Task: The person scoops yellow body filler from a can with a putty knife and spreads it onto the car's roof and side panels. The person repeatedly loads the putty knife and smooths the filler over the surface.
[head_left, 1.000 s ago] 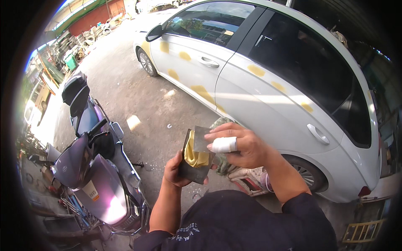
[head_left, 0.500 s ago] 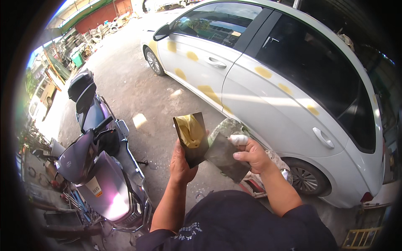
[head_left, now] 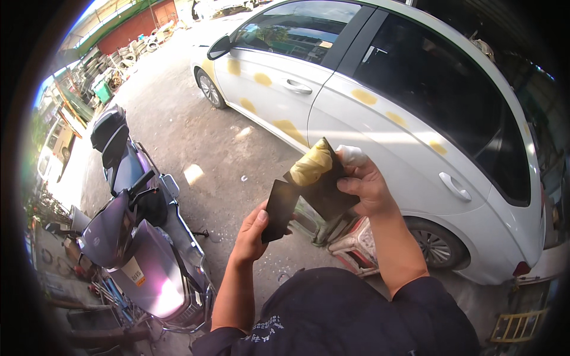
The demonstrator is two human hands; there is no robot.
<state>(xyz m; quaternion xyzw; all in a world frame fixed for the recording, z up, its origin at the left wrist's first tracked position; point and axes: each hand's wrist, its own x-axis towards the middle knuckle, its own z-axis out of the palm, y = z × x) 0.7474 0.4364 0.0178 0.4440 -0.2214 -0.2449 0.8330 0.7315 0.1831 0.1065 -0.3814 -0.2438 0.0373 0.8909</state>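
Observation:
My left hand [head_left: 248, 236] is closed around a dark, flat putty spreader [head_left: 279, 212], thumb on its face. A second dark putty spreader [head_left: 330, 199] is gripped by my right hand [head_left: 373, 188], where one finger has a white wrapping [head_left: 352, 155]. Soft yellow putty [head_left: 311, 165] sits in a thick lump on the upper part of the right spreader. The two blades meet or overlap near their upper left and lower right corners; whether they touch is unclear. Beyond my hands stands a white car [head_left: 386, 160] with yellow patches [head_left: 289, 132] along its side.
A purple scooter [head_left: 151, 267] is parked at left. Below my right hand is a low red-and-white stool [head_left: 358, 244], close to the car's rear wheel [head_left: 432, 244]. A yellow ladder-like frame [head_left: 519, 326] lies at lower right. Stacked tyres [head_left: 94, 70] line the far left.
The yellow putty has gone from the left spreader to the right one. My right hand has risen and turned its spreader; my left has dropped slightly and shifted.

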